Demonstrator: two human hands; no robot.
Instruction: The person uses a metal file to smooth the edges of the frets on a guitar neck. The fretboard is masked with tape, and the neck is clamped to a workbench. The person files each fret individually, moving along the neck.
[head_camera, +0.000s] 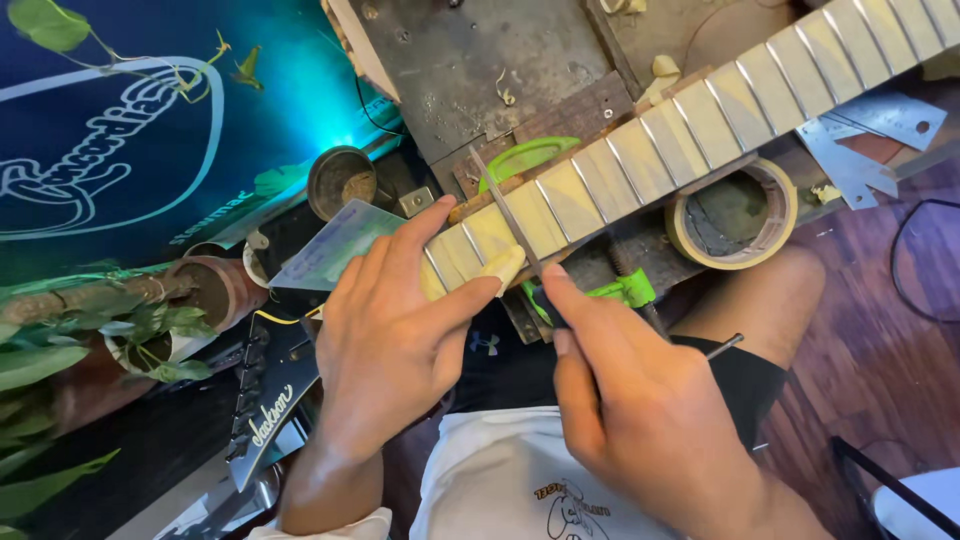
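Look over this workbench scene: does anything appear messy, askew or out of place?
Curled shavings and debris lie scattered on the worn metal plate behind the guitar neck. The masking tape roll sits wedged under the neck. The left hand steadies the neck while the right hand holds a thin file.

- Guitar neck (700, 115): pale fretboard with metal frets, lying flat, running from 8 o'clock to 2 o'clock.
- Thin metal file (507, 210): laid across the fretboard's lower end.
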